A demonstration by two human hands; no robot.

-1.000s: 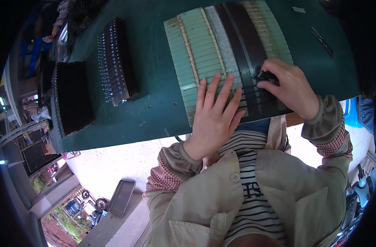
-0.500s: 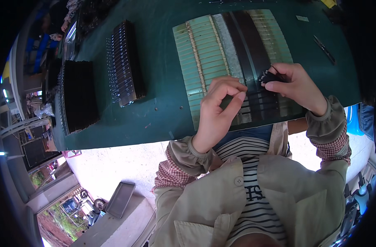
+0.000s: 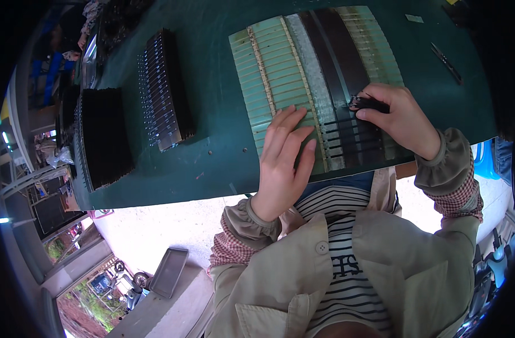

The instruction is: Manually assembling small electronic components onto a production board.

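Observation:
A green slotted board lies on the table, with dark brown bands running along its length. My left hand rests on the board's near left part, fingers stretched out and nothing visible in them. In my right hand is a bundle of thin black strips with pale tips, pinched between thumb and fingers over the brown bands. Several black strips lie crosswise in the board's near slots, between the two hands. My right palm hides part of the bundle.
Black stacked pieces with shiny pins stand on the green table to the left, beside a larger black stack. Dark tweezers and a small pale label lie at the right. The table's near edge runs before me.
My left hand has moved left and down from the strips, its pinched fingers now stretched out on the board. My right hand has shifted slightly left, still holding the bundle.

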